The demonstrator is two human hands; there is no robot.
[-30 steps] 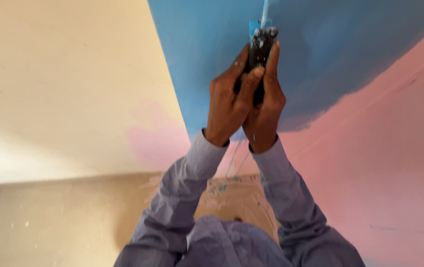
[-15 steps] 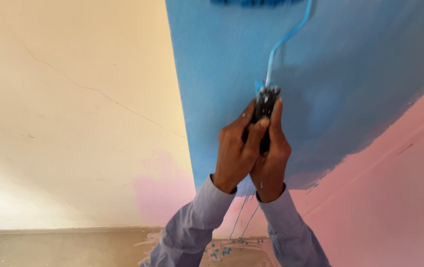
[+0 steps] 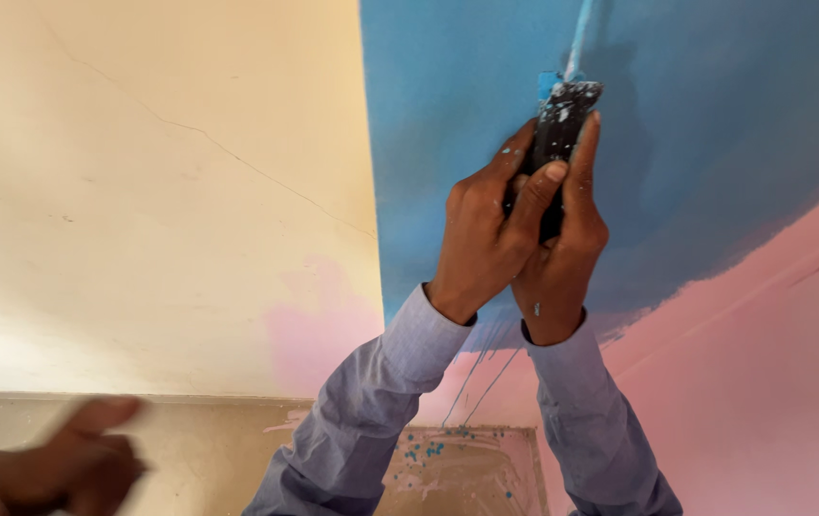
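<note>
Entry, as I logged it from the remote station, head view only.

Item one — black roller handle (image 3: 562,134), spattered with blue paint, held upright against the blue-painted wall (image 3: 715,124). A pale blue shaft (image 3: 578,38) ran up from its top and out of the frame; the roller head itself was out of view.

Item two — left hand (image 3: 486,234), clenched around the handle from the left side, thumb laid across the front of the grip.

Item three — right hand (image 3: 562,258), also grasping the handle, pressed against the left hand, its fingers running up the right side of the grip almost to the top. Specks of blue paint showed on both hands.

Item four — grey-lilac sleeves (image 3: 381,401), both arms raised.

Item five — surroundings. Cream wall (image 3: 142,191) to the left, with a thin crack slanting across it. Pink wall area (image 3: 763,363) below and right of the blue, the boundary ragged. A paint-spotted floor patch (image 3: 457,468) showed between the arms.

Item six — a blurred hand (image 3: 46,463) at the lower left corner, well apart from the handle; I could not tell what, if anything, it held.
</note>
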